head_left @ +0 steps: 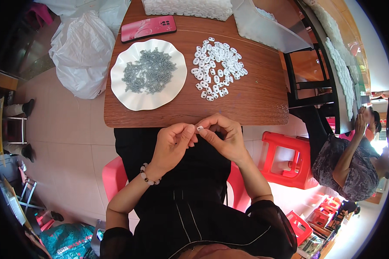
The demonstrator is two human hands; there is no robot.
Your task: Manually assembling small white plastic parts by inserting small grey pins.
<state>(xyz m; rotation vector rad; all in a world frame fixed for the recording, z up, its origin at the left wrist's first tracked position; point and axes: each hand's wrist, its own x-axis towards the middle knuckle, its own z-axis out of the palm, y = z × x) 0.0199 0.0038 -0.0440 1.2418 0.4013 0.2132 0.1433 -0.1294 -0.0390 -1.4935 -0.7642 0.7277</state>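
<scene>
A brown wooden table (pixel 246 99) bears a white scalloped plate (pixel 129 97) of grey springs (pixel 149 76) beside loose white clips (pixel 216 64); below its edge, left hand (pixel 172 144) and right hand (pixel 222 138) (fingertips meeting) pinch one small white clip (pixel 199 128) between them, equally near.

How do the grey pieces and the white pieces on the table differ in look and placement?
The grey pieces are small, thin and dark grey, heaped on a white scalloped plate; the white pieces are chunkier, rounded and lie straight on the wooden table. The grey pile sits left, the white pile right. Both are loose heaps of many small identical parts, beyond both hands.
</scene>
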